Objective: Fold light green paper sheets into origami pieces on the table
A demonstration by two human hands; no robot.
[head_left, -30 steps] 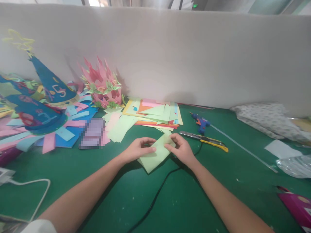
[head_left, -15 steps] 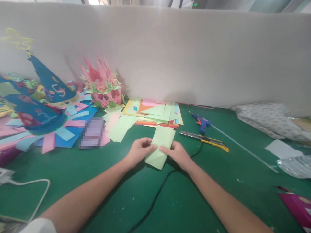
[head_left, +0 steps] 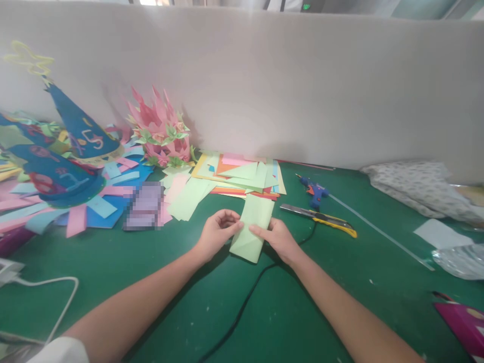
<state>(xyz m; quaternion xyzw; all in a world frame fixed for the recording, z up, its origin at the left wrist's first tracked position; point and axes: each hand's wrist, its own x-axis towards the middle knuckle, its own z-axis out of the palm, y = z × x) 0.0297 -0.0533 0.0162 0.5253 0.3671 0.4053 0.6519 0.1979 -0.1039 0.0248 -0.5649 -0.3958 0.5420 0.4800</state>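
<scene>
A light green folded paper [head_left: 254, 214] is held above the green table, tilted slightly, its long side running away from me. My right hand [head_left: 279, 237] grips its right edge, thumb pressed on the front face and fingers behind. At the left edge, my left hand [head_left: 219, 233] has its thumb tip on the paper's border, with the other fingers curled beside it. Just to the right lie a yellow-handled utility knife [head_left: 328, 221] and a blue glue gun [head_left: 314, 192].
Behind the paper is a stack of coloured sheets [head_left: 242, 174], with green strips [head_left: 191, 199] to its left. A pink paper crown [head_left: 162, 128] and blue cone hats [head_left: 81, 126] stand farther left. A black cable [head_left: 242, 307] crosses the table [head_left: 159, 302]. A clear plastic bag [head_left: 459, 261] lies right.
The green paper has shifted slightly right and turned a little more upright. My left hand's fingers have loosened and drawn back toward the paper's left edge.
</scene>
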